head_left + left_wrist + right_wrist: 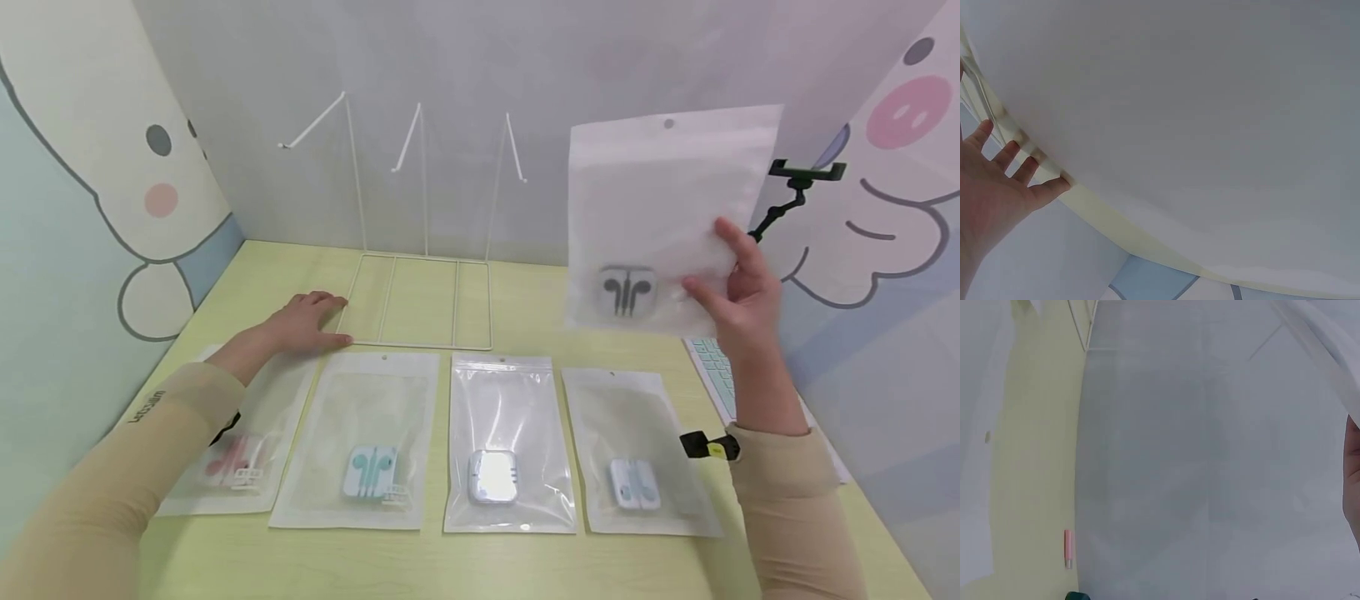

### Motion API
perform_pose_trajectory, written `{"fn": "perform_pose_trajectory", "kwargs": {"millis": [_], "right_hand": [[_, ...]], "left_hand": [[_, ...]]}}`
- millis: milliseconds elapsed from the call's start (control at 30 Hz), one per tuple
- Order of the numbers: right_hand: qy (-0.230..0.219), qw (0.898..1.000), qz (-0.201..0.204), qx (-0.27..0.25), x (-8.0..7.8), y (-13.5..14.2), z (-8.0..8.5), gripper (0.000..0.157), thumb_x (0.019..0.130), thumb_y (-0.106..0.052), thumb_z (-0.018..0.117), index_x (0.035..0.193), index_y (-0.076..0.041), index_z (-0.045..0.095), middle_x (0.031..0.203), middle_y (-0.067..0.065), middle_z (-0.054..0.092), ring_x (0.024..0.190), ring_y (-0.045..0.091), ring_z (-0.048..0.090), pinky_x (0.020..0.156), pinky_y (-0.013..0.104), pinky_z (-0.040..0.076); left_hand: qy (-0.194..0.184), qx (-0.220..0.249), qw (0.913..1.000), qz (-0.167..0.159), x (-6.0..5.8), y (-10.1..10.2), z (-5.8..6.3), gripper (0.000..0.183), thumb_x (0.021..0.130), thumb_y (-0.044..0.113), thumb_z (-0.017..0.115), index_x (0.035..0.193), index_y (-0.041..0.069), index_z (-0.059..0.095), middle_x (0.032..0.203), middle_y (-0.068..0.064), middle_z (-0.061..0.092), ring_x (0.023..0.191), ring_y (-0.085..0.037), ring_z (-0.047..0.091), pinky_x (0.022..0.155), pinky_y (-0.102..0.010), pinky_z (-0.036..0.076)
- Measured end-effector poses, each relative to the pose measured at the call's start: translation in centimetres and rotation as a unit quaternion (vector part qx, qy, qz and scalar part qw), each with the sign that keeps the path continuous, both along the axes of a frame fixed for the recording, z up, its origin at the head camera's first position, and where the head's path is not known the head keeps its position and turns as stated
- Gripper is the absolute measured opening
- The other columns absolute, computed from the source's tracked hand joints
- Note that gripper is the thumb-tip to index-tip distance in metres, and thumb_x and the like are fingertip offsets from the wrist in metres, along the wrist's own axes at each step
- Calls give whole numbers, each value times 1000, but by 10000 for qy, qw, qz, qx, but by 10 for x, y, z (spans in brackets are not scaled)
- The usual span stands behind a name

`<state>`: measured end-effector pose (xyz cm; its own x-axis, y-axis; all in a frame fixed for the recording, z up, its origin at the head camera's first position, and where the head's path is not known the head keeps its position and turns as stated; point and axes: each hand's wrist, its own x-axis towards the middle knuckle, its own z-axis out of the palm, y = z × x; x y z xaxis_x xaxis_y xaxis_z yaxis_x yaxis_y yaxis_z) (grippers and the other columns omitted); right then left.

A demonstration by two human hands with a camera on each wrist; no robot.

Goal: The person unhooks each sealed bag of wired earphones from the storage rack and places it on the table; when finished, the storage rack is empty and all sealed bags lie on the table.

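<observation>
My right hand (pixel 750 304) pinches the lower right edge of a white zip bag (pixel 660 196), lifted upright above the table. A small case of dark earphones (pixel 627 292) shows through its lower left. Beside a white wire rack (pixel 491 317), my left hand (pixel 303 323) rests with spread fingers touching the left side of its base. That hand (pixel 997 194) also shows in the left wrist view. The rack has three upright hooked arms, with nothing hanging on them. In the right wrist view only part of the right hand (pixel 1352 478) appears at the edge.
Along the table's front lie a bag with pink earphones (pixel 292 400), one with teal earphones (pixel 375 387), a glossy clear bag (pixel 502 400) and one with a white-and-blue case (pixel 618 412). A keyboard (pixel 712 375) and black phone stand (pixel 798 179) are at right.
</observation>
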<state>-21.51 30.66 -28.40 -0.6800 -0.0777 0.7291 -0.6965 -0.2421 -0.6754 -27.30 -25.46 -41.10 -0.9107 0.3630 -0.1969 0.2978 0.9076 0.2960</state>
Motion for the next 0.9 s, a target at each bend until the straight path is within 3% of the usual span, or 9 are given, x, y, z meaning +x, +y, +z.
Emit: {"fn": "perform_pose_trajectory", "kwargs": {"millis": [267,400,600,733,900], "right_hand": [[-727,9965,-411,85,-6,13,-5,64,77,28,54,136,3,46,139,20,43,116,28,53,86,27,52],[-1216,9901,-624,305,-13,15,-16,65,79,25,56,137,-3,47,142,14,43,113,23,54,83,22,52],[-1545,9817,-765,802,-29,13,-39,64,82,19,58,139,-9,47,143,9,40,108,16,55,77,18,53],[-1954,9659,-1066,1319,-38,10,-52,63,84,9,63,140,-17,47,142,6,40,105,11,55,75,14,51],[-2357,9391,-1448,2038,-50,4,-65,64,86,-4,67,141,-26,45,144,3,37,98,8,55,71,13,51]], "left_hand": [[48,-16,10000,-33,2,1,3,81,88,55,57,146,6,31,148,-27,24,130,-53,21,96,-71,26],[90,-126,9999,-44,3,0,2,81,88,57,56,146,7,31,148,-26,25,130,-53,22,93,-73,28],[265,-194,9993,-153,1,-3,-3,81,87,60,53,146,7,32,146,-26,29,128,-54,27,94,-71,28],[300,-135,9994,-123,-1,-4,-6,81,87,59,55,145,8,33,146,-25,29,128,-53,27,96,-70,28],[263,-109,9995,-99,-1,-3,-5,81,86,61,54,145,9,33,147,-25,28,129,-53,25,96,-70,28]]}}
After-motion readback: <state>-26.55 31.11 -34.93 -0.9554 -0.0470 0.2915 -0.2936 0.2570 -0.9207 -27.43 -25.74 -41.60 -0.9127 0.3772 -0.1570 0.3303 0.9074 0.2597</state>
